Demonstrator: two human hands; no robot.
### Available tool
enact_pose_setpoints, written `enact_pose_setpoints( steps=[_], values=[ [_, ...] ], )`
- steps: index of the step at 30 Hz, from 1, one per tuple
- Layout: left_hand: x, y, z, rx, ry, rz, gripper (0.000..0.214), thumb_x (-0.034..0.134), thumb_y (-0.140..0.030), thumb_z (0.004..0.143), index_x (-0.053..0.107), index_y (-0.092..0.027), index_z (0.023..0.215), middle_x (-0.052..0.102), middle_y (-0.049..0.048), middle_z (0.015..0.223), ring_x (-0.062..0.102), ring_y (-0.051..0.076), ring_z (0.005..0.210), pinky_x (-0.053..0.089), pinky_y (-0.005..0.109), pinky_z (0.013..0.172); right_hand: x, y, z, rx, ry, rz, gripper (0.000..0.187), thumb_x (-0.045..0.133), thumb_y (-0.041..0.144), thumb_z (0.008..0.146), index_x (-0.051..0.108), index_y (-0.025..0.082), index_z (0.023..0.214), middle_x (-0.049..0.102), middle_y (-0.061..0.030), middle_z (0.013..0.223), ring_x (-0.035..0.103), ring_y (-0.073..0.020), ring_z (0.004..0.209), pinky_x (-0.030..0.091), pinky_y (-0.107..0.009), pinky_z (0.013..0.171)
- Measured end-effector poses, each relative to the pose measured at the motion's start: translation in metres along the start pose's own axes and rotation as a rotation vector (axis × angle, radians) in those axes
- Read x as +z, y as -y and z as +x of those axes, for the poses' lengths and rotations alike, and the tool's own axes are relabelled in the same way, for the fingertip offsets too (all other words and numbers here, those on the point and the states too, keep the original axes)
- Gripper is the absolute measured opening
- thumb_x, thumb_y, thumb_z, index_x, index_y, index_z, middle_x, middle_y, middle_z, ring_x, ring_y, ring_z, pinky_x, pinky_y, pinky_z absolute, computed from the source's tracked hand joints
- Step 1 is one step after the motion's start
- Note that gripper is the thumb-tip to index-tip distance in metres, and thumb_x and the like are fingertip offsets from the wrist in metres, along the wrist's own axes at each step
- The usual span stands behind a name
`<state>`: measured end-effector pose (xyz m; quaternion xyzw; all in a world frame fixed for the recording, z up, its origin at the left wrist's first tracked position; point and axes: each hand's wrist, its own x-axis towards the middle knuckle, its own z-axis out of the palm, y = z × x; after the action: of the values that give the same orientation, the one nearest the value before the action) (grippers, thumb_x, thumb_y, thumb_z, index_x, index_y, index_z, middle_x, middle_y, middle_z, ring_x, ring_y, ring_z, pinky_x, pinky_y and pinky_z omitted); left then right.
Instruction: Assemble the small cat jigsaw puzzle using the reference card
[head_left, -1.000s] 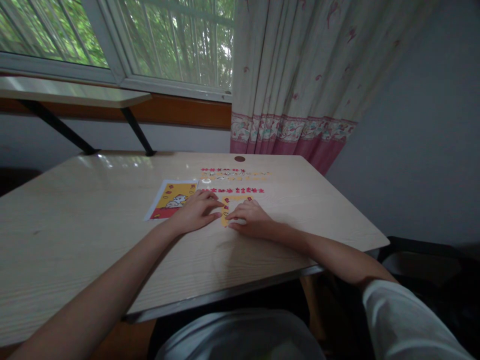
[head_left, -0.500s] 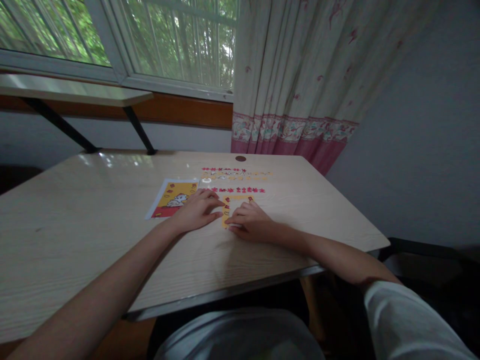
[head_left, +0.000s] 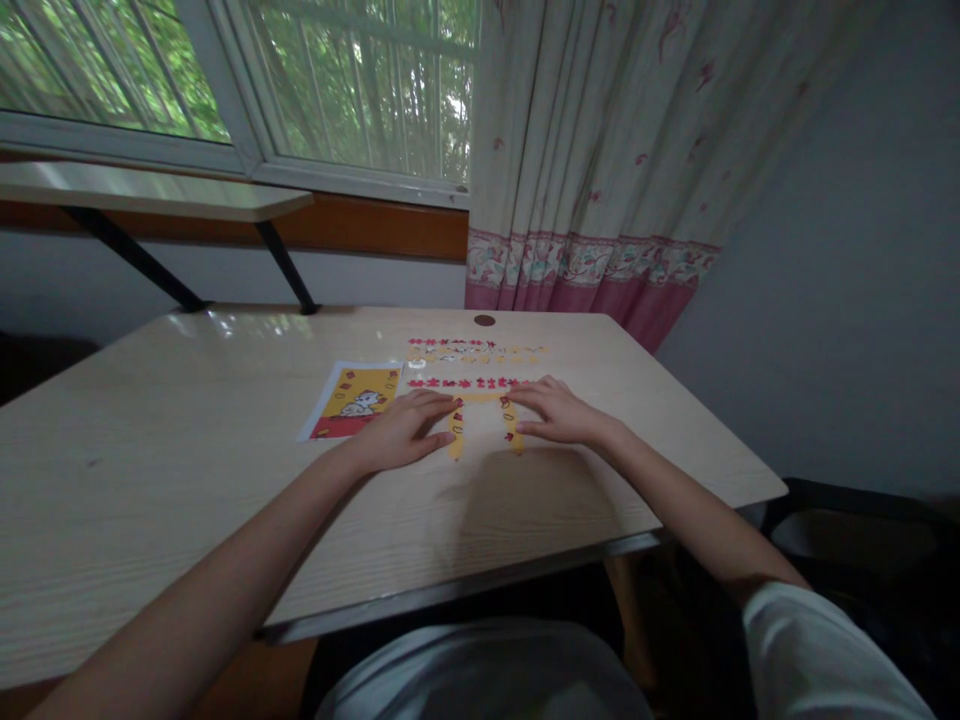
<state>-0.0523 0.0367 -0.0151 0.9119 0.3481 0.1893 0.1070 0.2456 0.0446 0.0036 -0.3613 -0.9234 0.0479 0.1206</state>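
Observation:
My left hand [head_left: 401, 432] lies flat on the wooden table [head_left: 187, 470], fingers stretched out, their tips against a narrow yellow strip with red marks [head_left: 456, 438]. To the right, my right hand [head_left: 561, 412] also rests flat, its fingertips on a second yellow strip [head_left: 511, 424]. Bare table shows between the two strips. A row of small red pieces [head_left: 469, 383] runs just beyond both hands. Left of my left hand lies a yellow and red picture card with a white animal [head_left: 354, 397].
Another row of red and yellow pieces [head_left: 474, 348] lies farther back, near a brown round cap [head_left: 484, 320] in the table. A small white object [head_left: 416, 363] sits by the card. A shelf on black brackets [head_left: 150, 195], a window and a curtain [head_left: 600, 150] stand behind.
My right hand has slid to the right, taking one yellow strip with it. The strips, earlier together under both hands, now lie apart. My left hand has stayed about where it was.

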Motion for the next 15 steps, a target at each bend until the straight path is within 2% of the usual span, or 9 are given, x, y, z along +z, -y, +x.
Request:
enact_pose_setpoints(
  steps=[4,15],
  values=[
    [0.0034,0.0001,-0.0006,-0.003,0.029,0.006,0.052,0.052,-0.050,0.084,0.053,-0.019,0.126,0.053,0.0130,0.131,0.045,0.029,0.122,0.034,0.047,0.102,0.0077,-0.0052,-0.0025,0.004,0.081,0.028,0.065,0.051,0.057,0.084,0.043,0.020,0.137,0.047,-0.0118,0.137,0.043,-0.0274,0.119,0.031,-0.043,0.098],
    [0.0011,-0.0058,-0.0040,-0.021,0.046,0.082,0.052,0.047,-0.050,0.087,0.054,-0.015,0.125,0.054,0.0155,0.130,0.046,0.030,0.121,0.035,0.047,0.101,0.0083,-0.0031,0.0019,0.034,0.093,0.028,0.065,0.056,0.055,0.081,0.044,0.022,0.136,0.047,-0.0122,0.137,0.044,-0.0281,0.116,0.033,-0.045,0.098]
  ],
)
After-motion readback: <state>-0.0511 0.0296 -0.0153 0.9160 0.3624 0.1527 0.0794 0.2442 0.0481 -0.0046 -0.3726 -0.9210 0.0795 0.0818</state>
